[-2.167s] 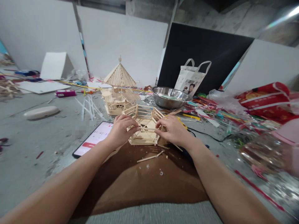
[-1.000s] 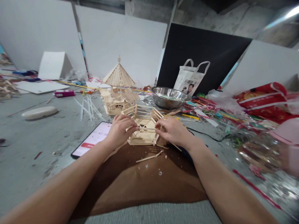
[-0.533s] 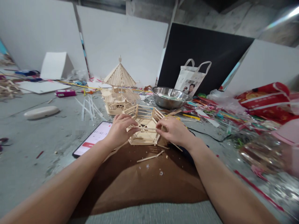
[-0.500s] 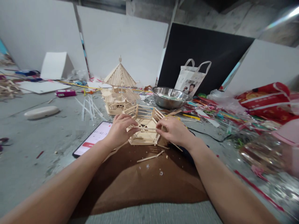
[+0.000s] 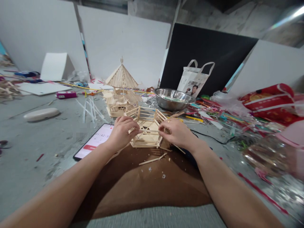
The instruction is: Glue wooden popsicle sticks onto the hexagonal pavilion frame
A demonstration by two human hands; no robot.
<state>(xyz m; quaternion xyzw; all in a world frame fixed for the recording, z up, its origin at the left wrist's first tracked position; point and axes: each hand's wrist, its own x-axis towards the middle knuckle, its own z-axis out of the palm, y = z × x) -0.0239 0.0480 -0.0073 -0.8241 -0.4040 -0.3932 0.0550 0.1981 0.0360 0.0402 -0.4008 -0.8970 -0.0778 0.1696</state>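
A small hexagonal frame of wooden sticks (image 5: 146, 126) stands on the grey floor just past a brown board (image 5: 142, 180). My left hand (image 5: 122, 131) pinches the left end of a thin wooden stick (image 5: 149, 130) laid across the frame's near side. My right hand (image 5: 174, 133) pinches the same stick's right end. Both hands are closed on it. A loose stick (image 5: 152, 160) lies on the brown board below the frame.
A finished stick pagoda (image 5: 120, 91) stands behind the frame. A phone (image 5: 96, 143) showing a timer lies at the left. A steel bowl (image 5: 174, 98), a tote bag (image 5: 194, 79), red packages (image 5: 270, 101) and coloured litter fill the right. White sticks (image 5: 90, 109) lie further left.
Almost nothing: both hands stay pinched on the stick at the frame's near side, with only slight shifts of the fingers and the view.
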